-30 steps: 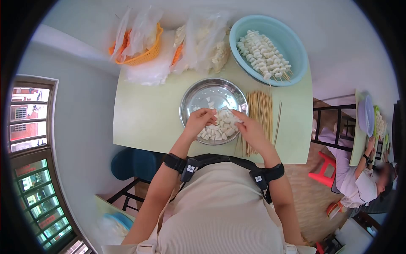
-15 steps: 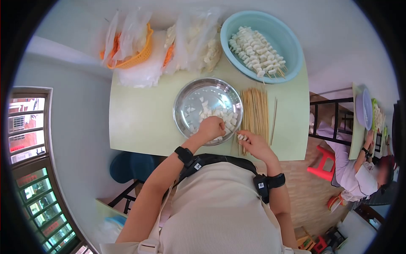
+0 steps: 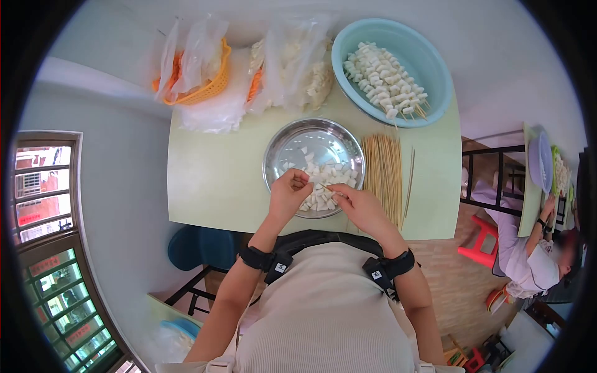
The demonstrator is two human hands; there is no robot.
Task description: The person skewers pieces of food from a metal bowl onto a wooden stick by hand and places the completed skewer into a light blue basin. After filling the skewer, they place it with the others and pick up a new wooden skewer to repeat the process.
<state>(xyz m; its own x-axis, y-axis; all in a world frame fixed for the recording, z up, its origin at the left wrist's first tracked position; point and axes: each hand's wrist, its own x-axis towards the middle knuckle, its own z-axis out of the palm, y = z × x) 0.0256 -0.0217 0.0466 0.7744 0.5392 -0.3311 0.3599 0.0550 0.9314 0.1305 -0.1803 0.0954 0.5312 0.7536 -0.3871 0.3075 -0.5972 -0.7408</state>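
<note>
Over the metal bowl point(image 3: 315, 135), a thin stick point(image 3: 324, 187) is gripped in the right hand point(image 3: 362, 209), its tip turned toward the left hand point(image 3: 288, 194). The left fingertips are curled toward one another; whether they are closed on a piece cannot be told. The cut white pieces point(image 3: 339, 175) are heaped in the near half of the bowl.

For clean threading, each piece is probably best held by its sides and pierced through the middle, with the left fingertips kept out of the point's line. The stick should be gripped close behind its tip, so that bending is avoided.

Just right of the bowl, a bundle of sticks point(image 3: 381, 174) is laid out, where the right forearm could brush it. Behind, threaded skewers point(image 3: 384, 78) are held in a blue tub point(image 3: 429, 65), and plastic bags point(image 3: 297, 59) and a yellow basket point(image 3: 213, 87) are set along the worktop's point(image 3: 211, 180) far edge. Nothing is seen between the hands and the pieces.
</note>
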